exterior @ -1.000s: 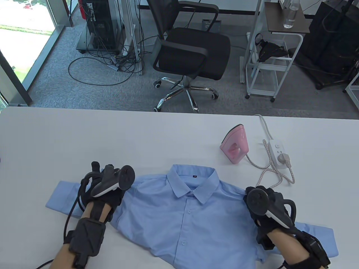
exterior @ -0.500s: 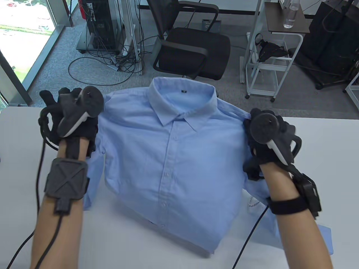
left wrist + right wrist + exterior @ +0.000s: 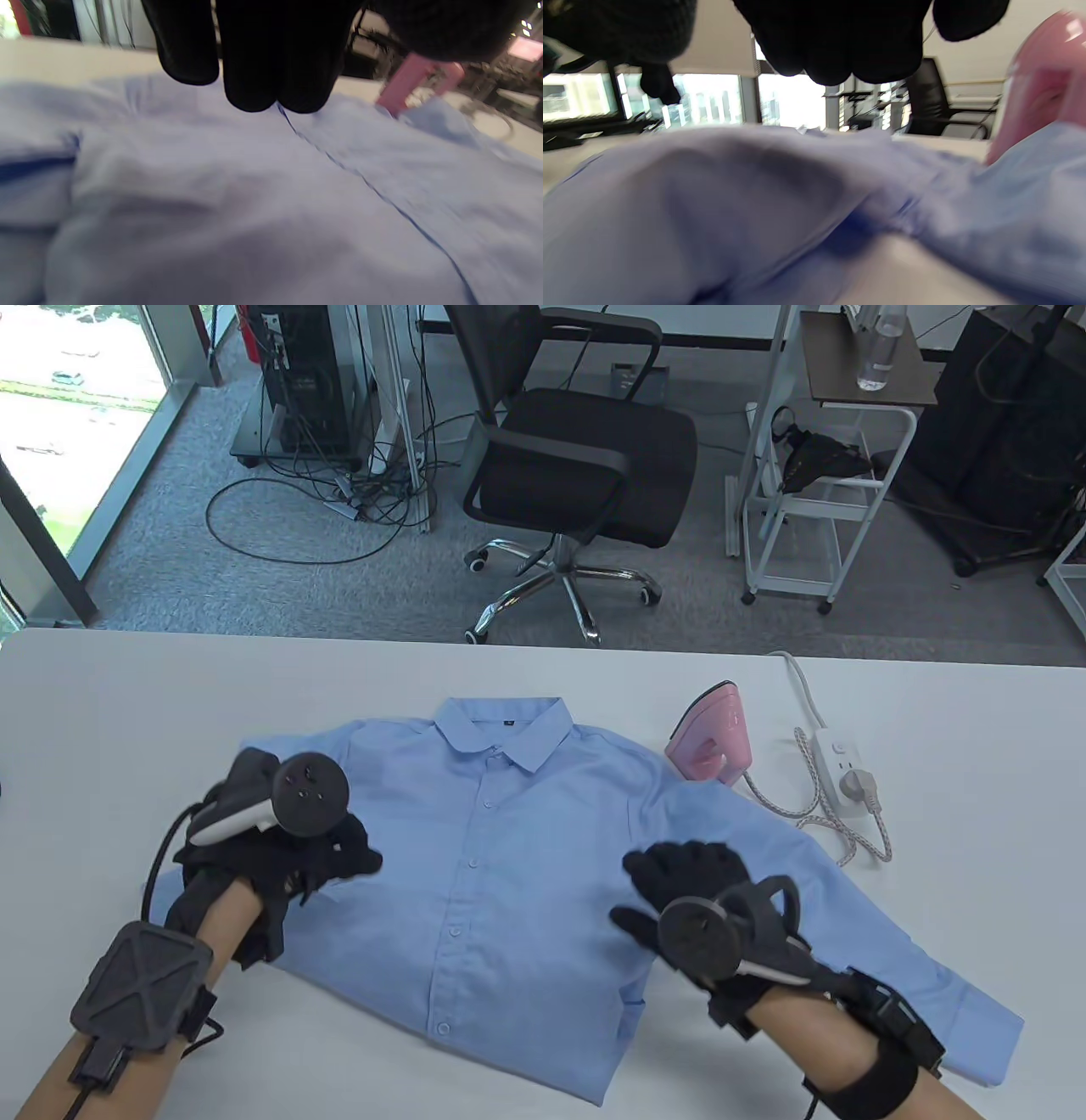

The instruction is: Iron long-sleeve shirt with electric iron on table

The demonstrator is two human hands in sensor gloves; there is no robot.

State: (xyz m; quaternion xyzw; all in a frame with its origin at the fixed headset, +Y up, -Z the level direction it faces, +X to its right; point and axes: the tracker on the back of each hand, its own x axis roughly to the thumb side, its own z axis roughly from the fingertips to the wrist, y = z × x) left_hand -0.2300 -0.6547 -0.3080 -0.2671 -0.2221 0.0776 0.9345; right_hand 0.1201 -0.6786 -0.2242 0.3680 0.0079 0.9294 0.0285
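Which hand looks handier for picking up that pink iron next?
Probably the right hand. The pink iron stands on the table's right side, just beyond the shirt, nearer that hand. The left hand would have to cross the whole shirt.

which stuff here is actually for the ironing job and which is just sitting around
For the job:
- blue long-sleeve shirt, spread on the white table
- pink iron, standing beside the shirt's shoulder
- power strip with the iron's cord
- left hand and right hand, both over the shirt

Just about:
- office chair
- white cart
- water bottle
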